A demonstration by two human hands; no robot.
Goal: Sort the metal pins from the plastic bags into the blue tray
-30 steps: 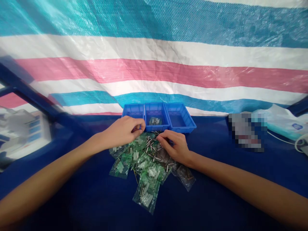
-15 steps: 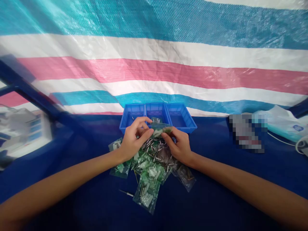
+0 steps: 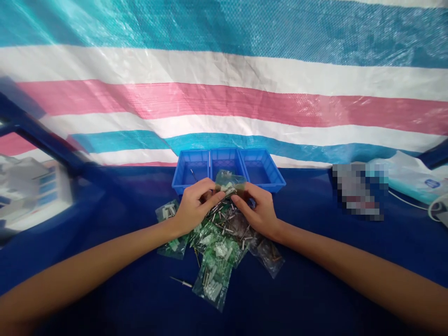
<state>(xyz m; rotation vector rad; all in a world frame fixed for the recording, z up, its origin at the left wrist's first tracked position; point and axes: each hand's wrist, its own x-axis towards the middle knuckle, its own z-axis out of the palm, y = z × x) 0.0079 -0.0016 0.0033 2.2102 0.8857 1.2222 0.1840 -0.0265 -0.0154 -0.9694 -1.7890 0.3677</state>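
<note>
Between both hands is a small clear plastic bag (image 3: 231, 183) with slim pale and metal pieces inside. My left hand (image 3: 196, 205) pinches its left side between thumb and fingers. On its right side, my right hand (image 3: 258, 208) is closed the same way, thumb towards the middle. Below the hands lies a heap of loose metal pieces that look like rivets (image 3: 227, 222), mixed with greenish plastic bags (image 3: 213, 280) of similar parts. A bag with brownish contents (image 3: 269, 255) lies at the heap's right, another bag (image 3: 168, 212) at its left.
Three blue bins (image 3: 262, 170) stand side by side behind the hands; a thin piece shows in the left one. One loose rivet-like piece (image 3: 182, 282) lies at the front left. White equipment (image 3: 38, 186) stands far left, a blue-white plastic package (image 3: 406, 177) far right.
My left fingers, raised and partly off the bag before, have come down and closed on its left side. The bag now stands more upright, facing me. The right hand has barely moved.
</note>
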